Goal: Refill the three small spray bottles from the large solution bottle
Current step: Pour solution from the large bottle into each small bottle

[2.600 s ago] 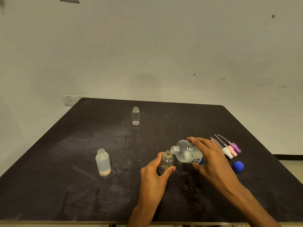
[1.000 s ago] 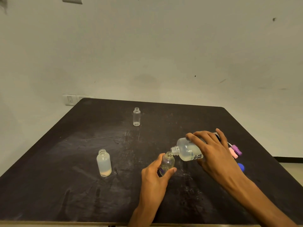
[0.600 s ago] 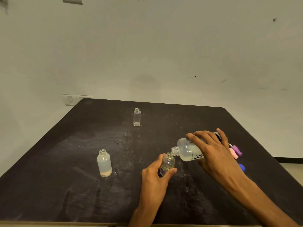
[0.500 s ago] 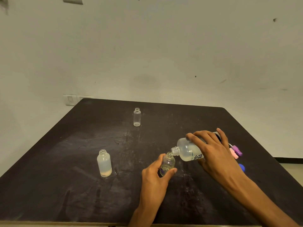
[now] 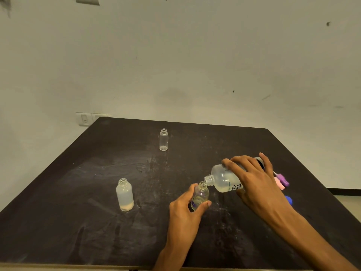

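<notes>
My right hand (image 5: pixel 256 184) grips the large clear solution bottle (image 5: pixel 223 179), tipped on its side with its open neck at the mouth of a small clear bottle (image 5: pixel 200 196). My left hand (image 5: pixel 185 210) holds that small bottle upright on the black table (image 5: pixel 78 222), thumb and fingers curled round it. A frosted small bottle (image 5: pixel 125 194) with a little liquid at its bottom stands open to the left. A slim clear small bottle (image 5: pixel 163 139) stands open farther back.
Pink and purple spray heads (image 5: pixel 281 180) lie on the table behind my right hand, partly hidden by it. A blue cap (image 5: pixel 289 200) lies just beside my right wrist. A wall and a socket plate (image 5: pixel 86 119) are behind the table's far edge.
Since 2.6 s ago my right hand has raised the back of the large bottle, tipping it more steeply over the small bottle. In the last second almost nothing has moved.
</notes>
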